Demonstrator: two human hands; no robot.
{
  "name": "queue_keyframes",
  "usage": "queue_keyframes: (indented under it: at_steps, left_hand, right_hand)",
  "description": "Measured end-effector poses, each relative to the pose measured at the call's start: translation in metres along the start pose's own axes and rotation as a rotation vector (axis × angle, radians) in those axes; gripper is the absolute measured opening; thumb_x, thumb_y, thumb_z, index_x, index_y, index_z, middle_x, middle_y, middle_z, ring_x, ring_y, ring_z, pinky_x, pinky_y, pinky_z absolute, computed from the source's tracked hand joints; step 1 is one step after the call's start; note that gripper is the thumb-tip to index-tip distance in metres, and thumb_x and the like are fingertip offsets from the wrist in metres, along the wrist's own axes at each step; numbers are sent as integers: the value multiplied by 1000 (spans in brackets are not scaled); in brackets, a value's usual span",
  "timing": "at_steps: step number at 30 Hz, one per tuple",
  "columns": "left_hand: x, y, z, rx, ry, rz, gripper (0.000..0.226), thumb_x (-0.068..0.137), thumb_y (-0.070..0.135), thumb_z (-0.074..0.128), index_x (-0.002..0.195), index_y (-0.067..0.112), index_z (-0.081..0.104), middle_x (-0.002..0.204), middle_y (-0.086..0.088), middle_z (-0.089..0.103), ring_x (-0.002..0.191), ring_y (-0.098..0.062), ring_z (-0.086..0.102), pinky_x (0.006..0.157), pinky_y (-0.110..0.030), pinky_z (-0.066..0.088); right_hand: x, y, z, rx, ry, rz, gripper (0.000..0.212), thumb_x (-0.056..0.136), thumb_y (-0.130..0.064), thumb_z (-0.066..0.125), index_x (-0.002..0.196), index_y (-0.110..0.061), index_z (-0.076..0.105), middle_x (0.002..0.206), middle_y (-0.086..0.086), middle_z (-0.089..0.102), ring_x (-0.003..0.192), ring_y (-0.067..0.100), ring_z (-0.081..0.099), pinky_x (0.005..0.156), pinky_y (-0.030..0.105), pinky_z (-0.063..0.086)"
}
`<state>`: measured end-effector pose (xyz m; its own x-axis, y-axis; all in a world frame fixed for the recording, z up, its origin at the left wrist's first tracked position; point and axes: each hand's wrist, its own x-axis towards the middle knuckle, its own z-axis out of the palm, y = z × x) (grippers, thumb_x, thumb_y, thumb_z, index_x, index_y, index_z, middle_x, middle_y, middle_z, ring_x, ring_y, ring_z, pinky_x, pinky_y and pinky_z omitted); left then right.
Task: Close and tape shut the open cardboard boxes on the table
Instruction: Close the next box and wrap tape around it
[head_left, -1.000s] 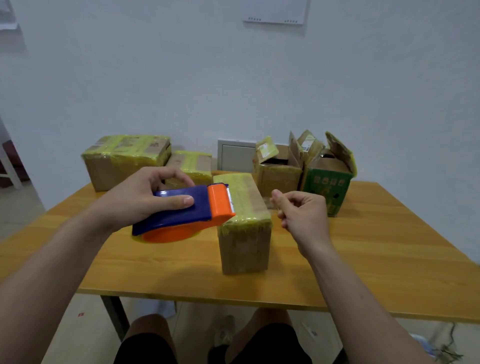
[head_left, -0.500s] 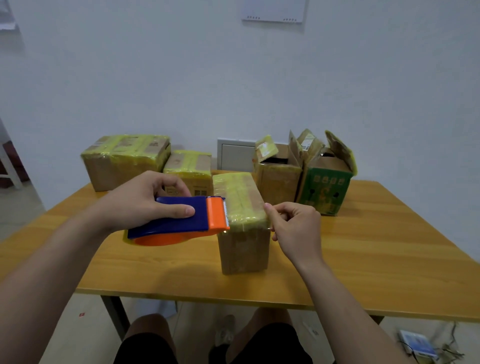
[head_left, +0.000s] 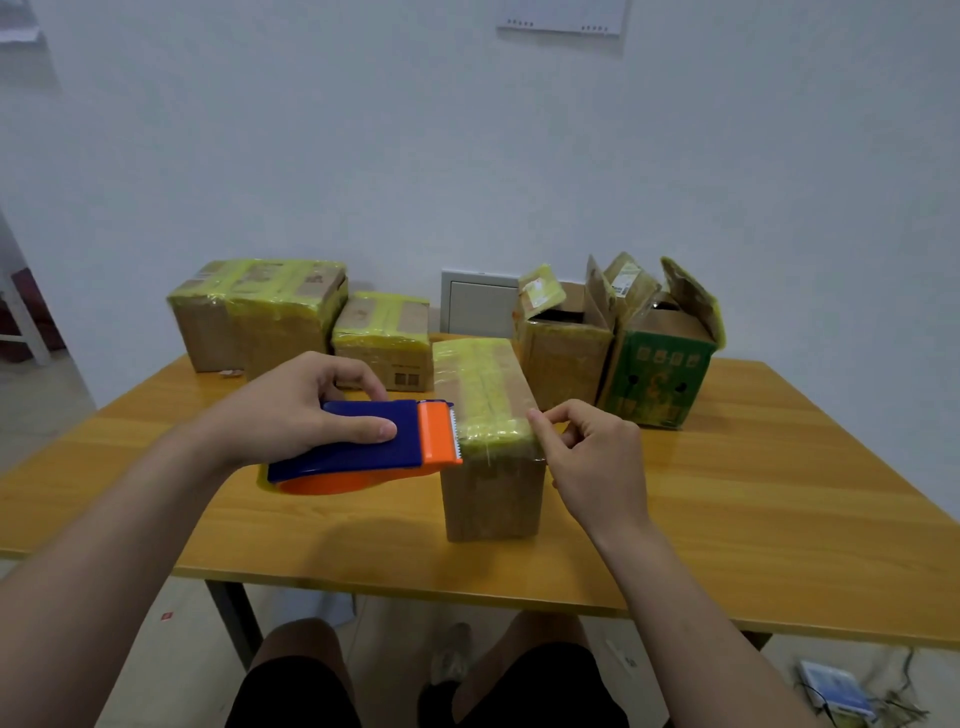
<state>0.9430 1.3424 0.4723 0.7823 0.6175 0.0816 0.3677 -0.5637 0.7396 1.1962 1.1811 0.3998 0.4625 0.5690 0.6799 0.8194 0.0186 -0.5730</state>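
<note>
Middle box (head_left: 488, 452), top taped, sits on the counter (head_left: 727, 493) between my hands. Left hand (head_left: 291, 410) fingers (head_left: 363, 430) are wrapped round the tape dispenser (head_left: 358, 452), with its cutter end touching the box's near-left top edge. Right hand (head_left: 597, 462): thumb and index pinch the box's near-right top corner, other fingers curled. Count: five boxes and one dispenser. Three boxes are taped, including two rear taped boxes (head_left: 260, 312) beyond my left fingers. The two open boxes (head_left: 566, 353) are beyond my right. Vs 1 s ago: dispenser lower, right hand moved onto the box.

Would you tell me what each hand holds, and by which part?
Left hand grips the tape dispenser by its blue body. Right hand touches the top edge of the box; hold unclear.
</note>
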Motion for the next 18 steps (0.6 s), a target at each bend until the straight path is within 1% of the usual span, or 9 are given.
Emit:
queue_keyframes:
  at_steps: [2, 5, 6, 9, 10, 12, 14, 16, 18]
  left_hand:
    - [2, -2, 2, -2, -1, -3, 34, 78, 56, 76, 107, 41, 67, 100, 14, 77, 89, -11, 76, 63, -26, 60]
    - [6, -3, 2, 22, -4, -9, 37, 77, 61, 75, 108, 43, 67, 101, 12, 76, 91, -12, 75, 67, -28, 62]
    - [7, -3, 2, 32, -9, -12, 38, 76, 62, 75, 108, 43, 67, 102, 12, 76, 92, -13, 75, 69, -30, 63]
    - [9, -3, 0, 59, -19, -24, 41, 75, 65, 74, 109, 42, 67, 104, 11, 75, 93, -15, 75, 73, -34, 64]
    - [9, -4, -1, 57, -23, -29, 42, 76, 64, 74, 110, 42, 67, 105, 11, 75, 93, -15, 75, 73, -34, 65]
    - [9, -5, -2, 40, -31, -36, 41, 77, 62, 75, 110, 41, 67, 106, 11, 75, 95, -15, 75, 74, -34, 65]
    - [10, -6, 0, 18, -40, -37, 39, 78, 61, 76, 110, 39, 67, 106, 12, 75, 95, -15, 75, 75, -35, 65]
    - [11, -6, 2, 5, -50, -34, 39, 78, 60, 76, 110, 38, 67, 105, 13, 75, 96, -14, 75, 75, -35, 65]
    - [11, -4, 3, 1, -54, -29, 39, 78, 59, 76, 111, 38, 67, 105, 14, 75, 96, -13, 75, 75, -35, 65]
  right_hand:
    - [2, 1, -2, -47, -6, 6, 24, 96, -37, 71, 80, -20, 74, 51, -13, 52, 54, 13, 57, 45, 22, 43]
    - [4, -1, -3, -80, -52, 81, 26, 96, -44, 68, 83, -22, 73, 53, -11, 57, 47, 11, 59, 48, 32, 52]
    - [5, -2, -3, -96, -71, 124, 27, 94, -47, 69, 86, -22, 71, 56, -10, 59, 48, 10, 61, 50, 31, 53]
    - [14, -3, -8, -159, -100, 308, 47, 85, -60, 74, 108, -21, 62, 73, -8, 66, 60, 6, 65, 52, 23, 52]
    - [17, -5, -11, -178, -91, 324, 53, 84, -59, 76, 116, -20, 58, 75, -7, 66, 63, 6, 64, 53, 21, 48]
    - [21, -16, -13, -194, -21, 210, 48, 89, -48, 76, 121, -18, 56, 73, -7, 61, 64, 4, 59, 55, 19, 43]
    - [22, -37, -9, -145, 5, 22, 30, 96, -36, 70, 117, -17, 60, 83, -7, 62, 73, 5, 58, 65, 21, 49]
    - [26, -55, 5, -94, -94, -79, 23, 101, -28, 61, 121, -16, 61, 106, -7, 63, 96, 4, 57, 82, 21, 49]
    - [30, -61, 22, -76, -242, -49, 29, 105, -30, 53, 131, -19, 57, 122, -6, 61, 114, 2, 52, 90, 22, 47]
